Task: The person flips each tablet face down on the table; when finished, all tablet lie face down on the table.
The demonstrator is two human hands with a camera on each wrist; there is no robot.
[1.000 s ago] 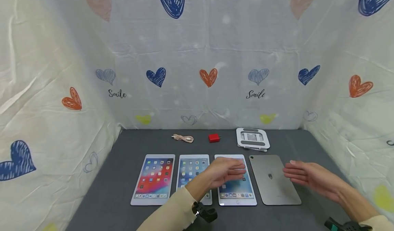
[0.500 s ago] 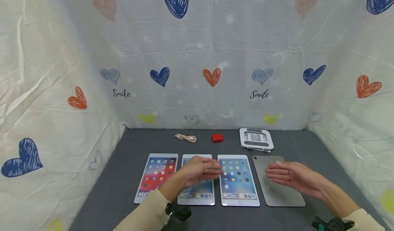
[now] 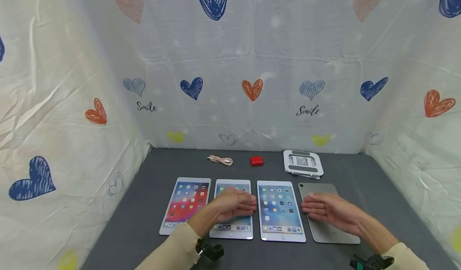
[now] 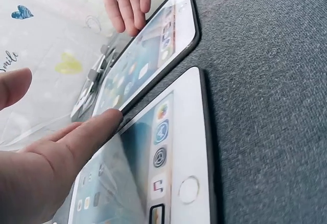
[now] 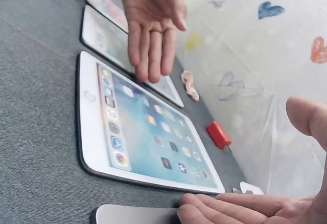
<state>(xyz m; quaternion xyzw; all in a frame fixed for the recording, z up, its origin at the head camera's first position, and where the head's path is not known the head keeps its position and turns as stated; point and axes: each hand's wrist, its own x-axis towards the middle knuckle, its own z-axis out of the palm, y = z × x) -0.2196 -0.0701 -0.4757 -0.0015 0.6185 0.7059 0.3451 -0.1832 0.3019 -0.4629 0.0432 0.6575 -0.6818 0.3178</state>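
Observation:
My left hand (image 3: 234, 204) is held over the second white tablet (image 3: 234, 235) from the left, fingers straight and pointing right. In the left wrist view its fingertips overlap that tablet's right edge; whether they touch it I cannot tell. My right hand (image 3: 333, 210) has straight fingers pointing left over the silver tablet (image 3: 336, 236), which lies back up and is partly hidden. Between the two hands lies a third tablet (image 3: 281, 210), white-framed, its screen lit with app icons. Both palms face inward with thumbs raised, as the right wrist view shows of the left hand (image 5: 150, 27). Neither hand holds anything.
Another white tablet (image 3: 187, 206) with a red and blue screen lies far left on the dark grey table (image 3: 144, 222). Behind the row are a coiled cable (image 3: 220, 160), a red charger plug (image 3: 257, 161) and a folded white stand (image 3: 303, 164). Heart-printed cloth (image 3: 230, 62) encloses the back and sides.
My left hand has shifted left from over the third tablet to the second. My right hand has moved left across the silver tablet. The tablets stay in place while the head view drifts slightly.

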